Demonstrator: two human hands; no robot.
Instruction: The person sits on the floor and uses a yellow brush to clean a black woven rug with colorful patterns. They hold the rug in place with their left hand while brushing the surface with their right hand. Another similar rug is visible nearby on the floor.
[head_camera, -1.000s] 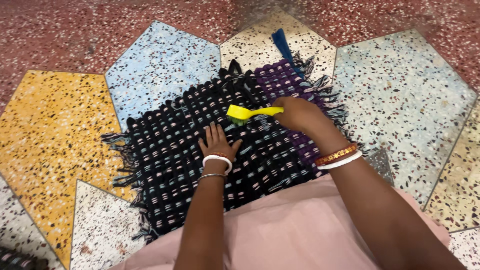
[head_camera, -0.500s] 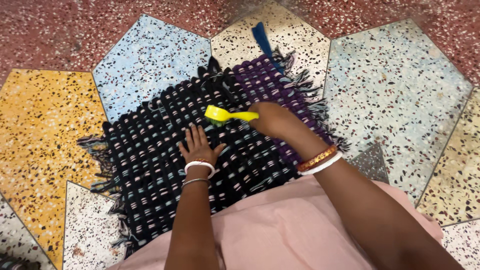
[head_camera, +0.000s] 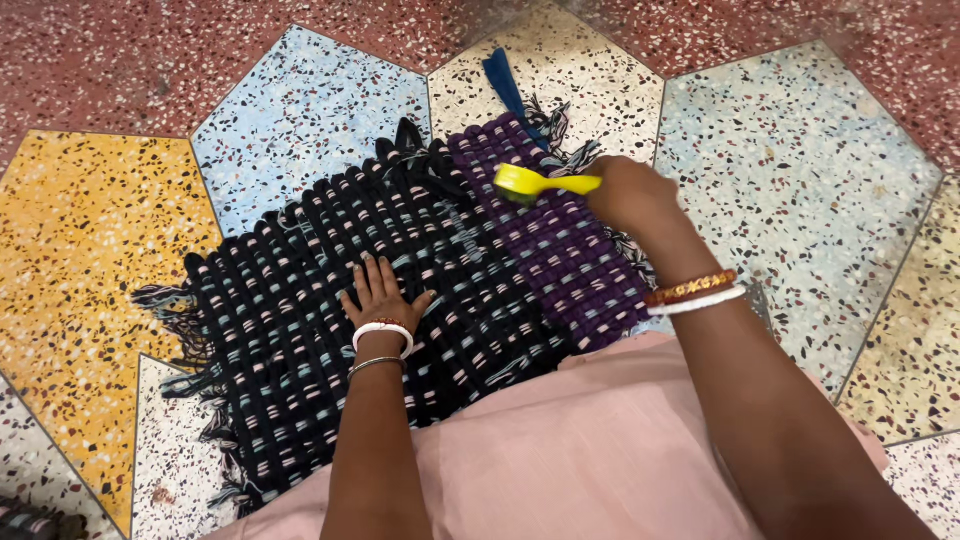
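A woven rag mat (head_camera: 300, 300), mostly black with a purple part at the far right, lies flat on the patterned floor. My left hand (head_camera: 378, 295) rests palm down on the black weave, fingers spread, with bangles at the wrist. My right hand (head_camera: 628, 192) grips the handle of a yellow scrub brush (head_camera: 530, 183), whose head sits on the purple part near the mat's far edge. A blue cloth strip (head_camera: 503, 82) sticks out beyond that edge.
The floor is speckled terrazzo with yellow (head_camera: 80, 250), light blue (head_camera: 300, 110) and white (head_camera: 800, 150) inlaid panels inside a red field (head_camera: 150, 50). Pink cloth (head_camera: 560, 450) over my lap covers the mat's near edge. Fringe hangs off the mat's left side.
My right hand has carried the yellow brush from the black middle of the mat up and right onto the purple part. My left hand has stayed pressed on the black weave.
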